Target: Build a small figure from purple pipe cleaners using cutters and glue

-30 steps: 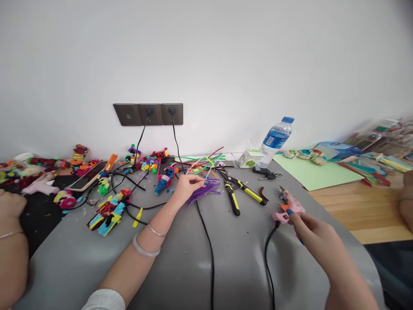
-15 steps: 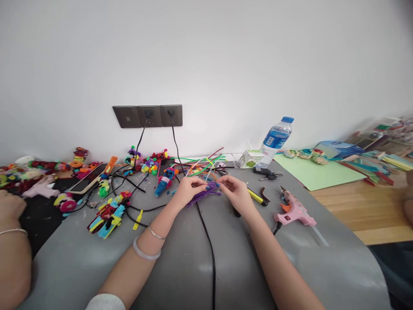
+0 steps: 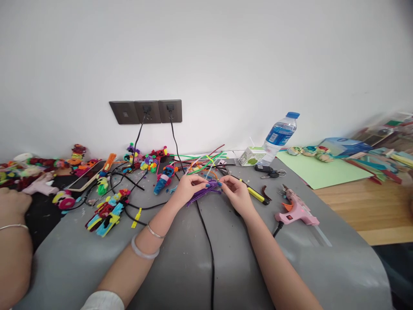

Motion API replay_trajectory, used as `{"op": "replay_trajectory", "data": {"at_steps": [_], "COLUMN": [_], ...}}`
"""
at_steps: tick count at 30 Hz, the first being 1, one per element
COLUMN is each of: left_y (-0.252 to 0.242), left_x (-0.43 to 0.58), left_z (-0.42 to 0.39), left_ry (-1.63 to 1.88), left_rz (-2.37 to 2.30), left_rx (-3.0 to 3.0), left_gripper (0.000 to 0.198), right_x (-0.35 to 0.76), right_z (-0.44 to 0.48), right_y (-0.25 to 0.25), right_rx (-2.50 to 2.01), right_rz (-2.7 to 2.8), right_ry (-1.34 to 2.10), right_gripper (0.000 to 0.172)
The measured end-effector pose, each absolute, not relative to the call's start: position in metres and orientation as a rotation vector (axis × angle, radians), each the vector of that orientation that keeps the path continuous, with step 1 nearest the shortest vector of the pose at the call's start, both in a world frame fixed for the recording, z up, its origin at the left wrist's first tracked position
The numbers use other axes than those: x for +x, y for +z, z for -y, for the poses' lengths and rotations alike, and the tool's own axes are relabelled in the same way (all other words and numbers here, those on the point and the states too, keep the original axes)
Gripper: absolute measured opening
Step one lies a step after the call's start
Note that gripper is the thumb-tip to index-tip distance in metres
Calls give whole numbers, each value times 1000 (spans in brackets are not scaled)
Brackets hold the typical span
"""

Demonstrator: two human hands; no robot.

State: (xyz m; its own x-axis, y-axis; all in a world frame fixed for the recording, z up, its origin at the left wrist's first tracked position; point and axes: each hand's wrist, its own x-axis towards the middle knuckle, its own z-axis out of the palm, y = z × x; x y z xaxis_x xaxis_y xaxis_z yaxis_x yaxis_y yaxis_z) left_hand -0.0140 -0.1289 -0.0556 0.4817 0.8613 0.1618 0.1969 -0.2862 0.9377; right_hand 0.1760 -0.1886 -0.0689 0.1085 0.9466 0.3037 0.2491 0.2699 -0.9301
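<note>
Purple pipe cleaners (image 3: 202,192) are bunched between my two hands, a little above the grey table (image 3: 180,267). My left hand (image 3: 190,188) pinches the bunch from the left, thumb and forefinger closed. From the other side, the fingertips of my right hand (image 3: 235,191) close on its right end. Exactly how the strands cross at the fingertips is too small to make out. Loose green, orange and red pipe cleaners (image 3: 201,163) lie just behind my hands. Beside my right hand is a yellow-and-black cutter (image 3: 256,194).
A pink glue gun (image 3: 297,211) lies to the right, near keys (image 3: 274,173), a drink carton (image 3: 251,156) and a water bottle (image 3: 279,135). Pipe-cleaner figures (image 3: 106,211) and a phone (image 3: 87,176) are on the left. A black cable (image 3: 209,245) runs down the middle. Another person's arm (image 3: 14,245) rests at far left.
The view has shifted slightly. Both hands keep their pinch on the purple pipe cleaners, with only a very small shift of the fingers.
</note>
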Motion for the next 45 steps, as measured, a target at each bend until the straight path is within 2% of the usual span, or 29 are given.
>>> {"op": "replay_trajectory", "data": {"at_steps": [45], "left_y": [-60], "left_x": [-13], "left_z": [128], "left_ry": [958], "left_rz": [-849], "left_rx": [1617], "left_gripper": [18], "right_x": [175], "right_z": [192], "right_y": [-68], "right_rx": [-1190], "right_rz": [1457], "right_ry": [819], "right_gripper": [26]}}
